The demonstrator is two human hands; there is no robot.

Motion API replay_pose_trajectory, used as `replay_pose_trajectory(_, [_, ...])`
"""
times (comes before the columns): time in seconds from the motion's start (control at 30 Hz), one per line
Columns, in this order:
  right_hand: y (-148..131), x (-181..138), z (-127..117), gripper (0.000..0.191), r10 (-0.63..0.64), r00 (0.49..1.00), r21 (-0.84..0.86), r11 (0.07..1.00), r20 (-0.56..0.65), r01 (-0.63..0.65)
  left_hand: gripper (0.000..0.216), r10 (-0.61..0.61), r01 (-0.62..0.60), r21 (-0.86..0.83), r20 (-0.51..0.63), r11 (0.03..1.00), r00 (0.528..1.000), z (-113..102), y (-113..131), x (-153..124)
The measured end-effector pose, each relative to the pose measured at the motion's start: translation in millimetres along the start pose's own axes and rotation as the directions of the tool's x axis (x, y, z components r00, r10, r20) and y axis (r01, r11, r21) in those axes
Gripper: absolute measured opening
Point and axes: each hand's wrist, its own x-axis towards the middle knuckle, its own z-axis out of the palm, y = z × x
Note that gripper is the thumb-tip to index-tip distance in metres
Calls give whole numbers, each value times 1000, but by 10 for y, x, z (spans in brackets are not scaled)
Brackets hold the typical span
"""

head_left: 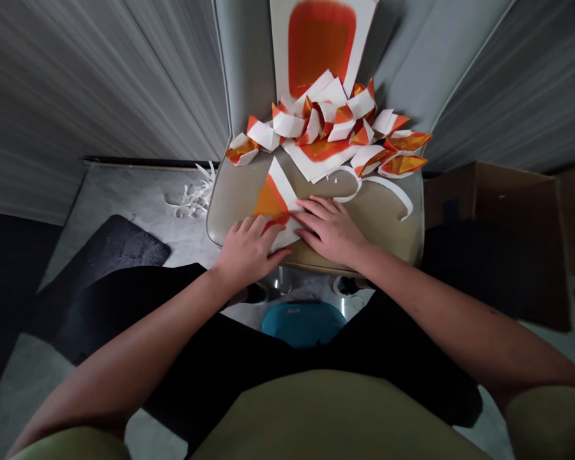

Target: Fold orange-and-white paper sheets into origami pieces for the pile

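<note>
On the padded chair seat (239,185) lies a partly folded sheet of joss paper (269,197), white with an orange and gold patch, one corner pointing away from me. My left hand (249,246) rests on its near left part, fingers laid out over the paper. From the right, my right hand (333,230) presses the paper's right edge with fingers stretched flat. Just beyond lies a pile of folded paper ingots (342,121) in white, orange and gold. Flat square sheets (311,167) lie partly under the pile.
A large orange-centred sheet (322,45) leans on the chair back. A curled white paper strip (388,191) lies at the seat's right. White shreds (194,195) are on the floor at left. A cardboard box (517,211) stands at right, and a blue stool (303,322) shows between my legs.
</note>
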Motion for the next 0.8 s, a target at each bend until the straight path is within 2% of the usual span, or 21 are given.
replay_pose_trajectory(0.1, [1,-7,1,40,7,1000,11,1000,7,-8,47,39,-38,-13,35,999,999,-37,-80,-44])
replay_pose_trajectory(0.27, [5,-33,-13,39,8,1000,53,999,-20,-7,37,77,-74,-46,77,996,994,-69,-156,-72])
replay_pose_trajectory(0.37, [-6,-76,-48,37,-57,997,107,992,-56,63,31,86,-79,-92,70,993,994,-70,-170,-62])
replay_pose_trajectory(0.5, [-43,-139,-77,34,-168,985,134,976,-28,170,27,90,-82,-126,57,989,994,-85,-183,-11])
replay_pose_trajectory(0.63, [-62,-122,-67,27,-165,986,130,977,-26,167,21,82,-68,-121,121,990,989,-141,-192,42])
replay_pose_trajectory(0.8, [-70,-7,-67,13,-160,986,113,980,-49,165,26,82,-63,-102,194,993,978,-201,-196,67])
